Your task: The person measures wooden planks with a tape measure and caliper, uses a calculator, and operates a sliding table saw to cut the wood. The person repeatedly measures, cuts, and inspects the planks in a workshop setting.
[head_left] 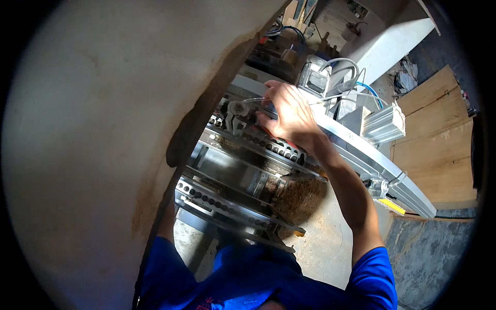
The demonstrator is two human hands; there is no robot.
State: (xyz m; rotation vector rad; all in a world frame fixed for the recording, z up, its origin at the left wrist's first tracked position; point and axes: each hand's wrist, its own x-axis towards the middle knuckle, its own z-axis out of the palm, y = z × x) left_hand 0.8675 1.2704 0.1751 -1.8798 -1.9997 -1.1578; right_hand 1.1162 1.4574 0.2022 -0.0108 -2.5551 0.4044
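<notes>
My right hand (287, 111) reaches over a metal machine, its fingers curved around something at the upper rail that I cannot make out. A thin tube (252, 100) runs to its fingertips. Just left of them is a grey metal fitting (238, 109) with a clamp-like arm. Below lie metal chain rails (217, 201) with rows of rollers, and sawdust (297, 199) beside them. At the lower left my left forearm (165, 222) goes behind a large pale panel (88, 144), which hides my left hand.
An aluminium beam (413, 199) slants down the right, carrying motor housings (318, 75), hoses and a cylinder (382, 124). Wooden boards (434, 160) stand beyond it. A white column (392, 46) and scattered tools are at the back. The pale panel's dark edge runs close along my left.
</notes>
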